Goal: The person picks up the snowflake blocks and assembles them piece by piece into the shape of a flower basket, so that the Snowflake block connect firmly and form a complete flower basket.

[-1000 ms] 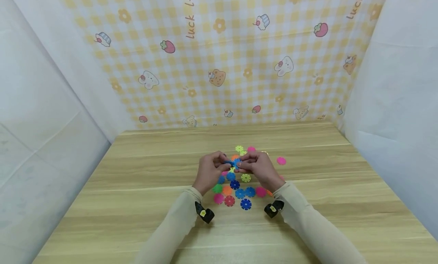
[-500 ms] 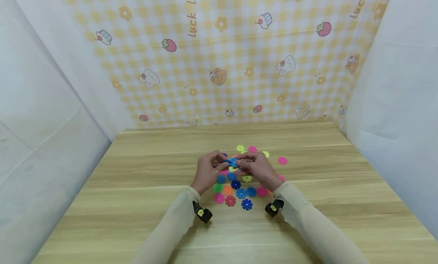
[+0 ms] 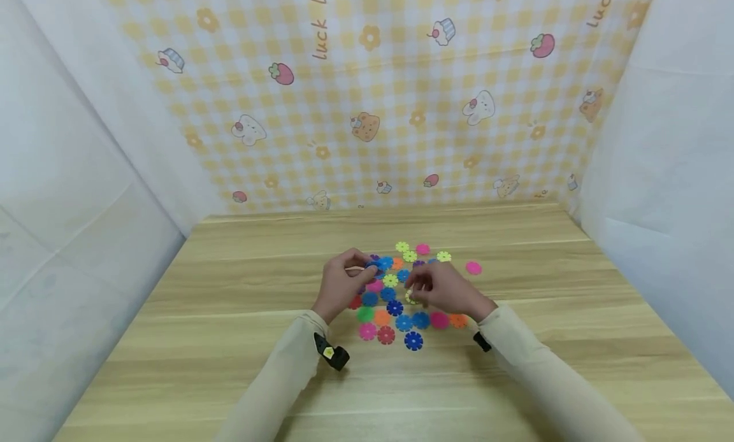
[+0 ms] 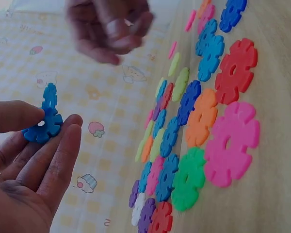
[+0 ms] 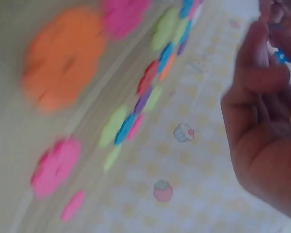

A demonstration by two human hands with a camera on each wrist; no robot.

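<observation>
Between thumb and fingers my left hand [image 3: 339, 284] pinches two interlocking snowflake discs [image 4: 42, 127], both blue. One disc stands edge-up from the other in the left wrist view. My right hand [image 3: 450, 289] is apart from them, its fingers loosely curled and holding nothing in the left wrist view. It hovers over the right part of the scattered discs, by a yellow-green disc [image 3: 409, 297] that its fingers partly cover. Close to its fingertips lies a blue disc [image 3: 404, 275]. An orange disc [image 5: 65, 58] shows blurred in the right wrist view.
Loose notched discs in several colours lie flat on the wooden table [image 3: 229, 365], among them a red one [image 3: 386, 335], a green one [image 3: 365, 314] and a dark blue one [image 3: 413, 341]. A checked curtain [image 3: 321, 111] hangs behind the table, with white sheets at both sides.
My right hand has let go of the joined blue discs and moved right and slightly down. The left hand keeps them and has shifted a little left.
</observation>
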